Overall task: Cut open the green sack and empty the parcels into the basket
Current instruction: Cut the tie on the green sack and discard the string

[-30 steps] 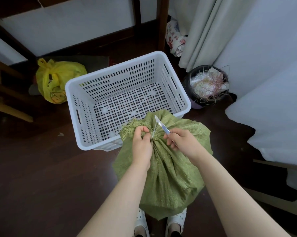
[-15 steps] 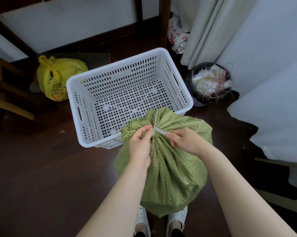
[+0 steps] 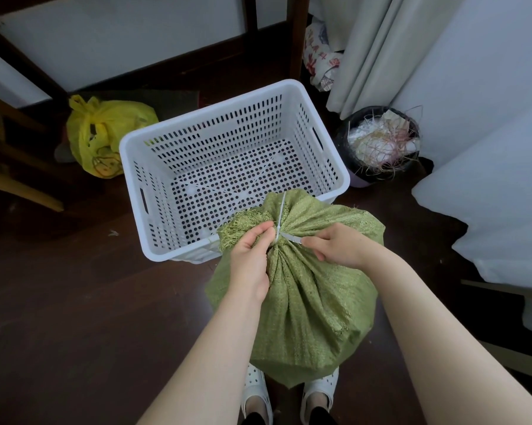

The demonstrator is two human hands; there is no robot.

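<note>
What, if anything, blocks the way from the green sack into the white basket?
Only the sack's own closure. The white tie cinches the green sack shut; the left hand grips the neck and the right hand holds a blade at the tie. The white basket directly beyond is open-topped, nothing in between.
</note>
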